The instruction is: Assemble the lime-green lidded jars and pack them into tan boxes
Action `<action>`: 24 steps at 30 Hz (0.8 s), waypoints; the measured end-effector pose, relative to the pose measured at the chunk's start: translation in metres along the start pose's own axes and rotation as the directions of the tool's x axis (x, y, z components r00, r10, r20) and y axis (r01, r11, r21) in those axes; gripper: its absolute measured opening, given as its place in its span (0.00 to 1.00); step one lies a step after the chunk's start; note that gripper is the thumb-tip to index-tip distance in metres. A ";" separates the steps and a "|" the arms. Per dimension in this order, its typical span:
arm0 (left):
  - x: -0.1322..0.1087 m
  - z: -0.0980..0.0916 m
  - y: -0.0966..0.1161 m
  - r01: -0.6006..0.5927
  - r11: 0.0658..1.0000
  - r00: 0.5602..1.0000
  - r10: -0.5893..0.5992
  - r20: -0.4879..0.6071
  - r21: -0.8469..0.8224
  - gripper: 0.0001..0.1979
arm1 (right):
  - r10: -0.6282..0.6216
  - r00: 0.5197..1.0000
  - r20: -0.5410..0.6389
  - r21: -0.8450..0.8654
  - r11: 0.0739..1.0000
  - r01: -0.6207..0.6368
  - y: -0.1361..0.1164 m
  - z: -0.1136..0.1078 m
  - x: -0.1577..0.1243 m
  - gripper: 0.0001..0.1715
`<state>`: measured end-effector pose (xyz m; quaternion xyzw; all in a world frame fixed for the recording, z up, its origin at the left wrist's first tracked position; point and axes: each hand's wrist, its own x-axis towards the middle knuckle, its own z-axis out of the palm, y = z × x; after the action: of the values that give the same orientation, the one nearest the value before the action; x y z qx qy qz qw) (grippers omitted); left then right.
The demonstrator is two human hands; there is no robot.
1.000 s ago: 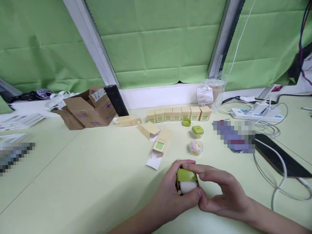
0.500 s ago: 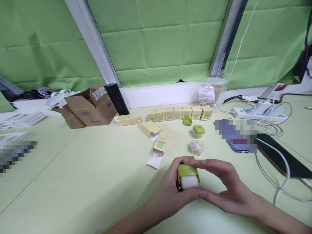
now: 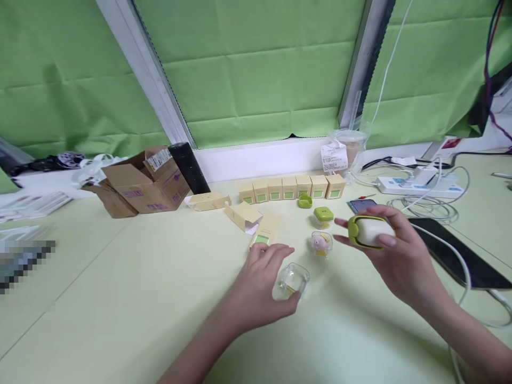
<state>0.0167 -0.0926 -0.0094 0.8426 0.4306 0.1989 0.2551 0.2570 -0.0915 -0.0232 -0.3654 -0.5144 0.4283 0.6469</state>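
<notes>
Raised at the right, my right hand [image 3: 400, 256] grips a green cover [image 3: 353, 230] with a white block [image 3: 373, 231] inside it. My left hand [image 3: 260, 285] is apart from it, thumb and fingers spread around a clear square container [image 3: 295, 279]; whether it touches the container is hard to tell. Just behind stands a clear box with a pink figure [image 3: 320, 243] inside. Farther back are a clear box with a green lid [image 3: 323, 215] and a separate green lid [image 3: 304, 201].
Several small cartons [image 3: 282, 189] stand in a row at the back. Opened cartons [image 3: 244, 216] lie left of centre. A large cardboard box [image 3: 146, 184] and black roll [image 3: 189, 167] are back left; a phone [image 3: 362, 205], black tablet [image 3: 460, 250] and power strip [image 3: 420, 186] lie right.
My hands have moved apart. My right hand has lifted the green cover and white block up and to the right, and the clear container now shows beside my opened left hand.
</notes>
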 end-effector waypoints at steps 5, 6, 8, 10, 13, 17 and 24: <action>0.003 0.022 -0.012 -0.023 0.990 0.990 0.002 0.141 0.143 0.28 | 0.295 0.955 0.026 -0.061 0.954 -0.293 0.012 0.003 0.002 0.19; 0.004 0.028 -0.013 -0.007 0.991 0.988 -0.015 0.157 0.137 0.27 | 0.317 0.947 0.056 -0.107 0.945 -0.310 0.014 0.006 0.000 0.20; 0.004 0.037 -0.013 0.031 0.995 0.988 -0.045 0.150 0.093 0.26 | 0.343 0.932 0.115 -0.201 0.927 -0.316 0.016 0.013 -0.003 0.22; 0.003 0.043 -0.014 0.064 0.998 0.991 -0.062 0.122 -0.010 0.27 | 0.358 0.914 0.192 -0.274 0.914 -0.300 0.018 0.018 -0.006 0.22; 0.002 0.048 -0.015 0.137 0.965 0.984 -0.106 0.145 -0.223 0.28 | 0.302 0.896 0.324 -0.362 0.915 -0.177 0.020 0.023 -0.010 0.23; 0.003 0.050 -0.018 0.255 0.903 0.961 -0.197 0.196 -0.346 0.22 | 0.190 0.896 0.401 -0.565 0.822 0.078 0.022 0.024 -0.016 0.28; 0.005 0.056 -0.015 0.304 0.877 0.950 -0.249 0.190 -0.373 0.30 | 0.243 0.847 0.473 -0.616 0.779 0.121 0.024 0.023 -0.018 0.22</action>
<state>0.0411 -0.0955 -0.0621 0.7143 0.4787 0.1856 0.4755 0.2279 -0.0984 -0.0467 -0.4437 -0.7710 0.3384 0.3068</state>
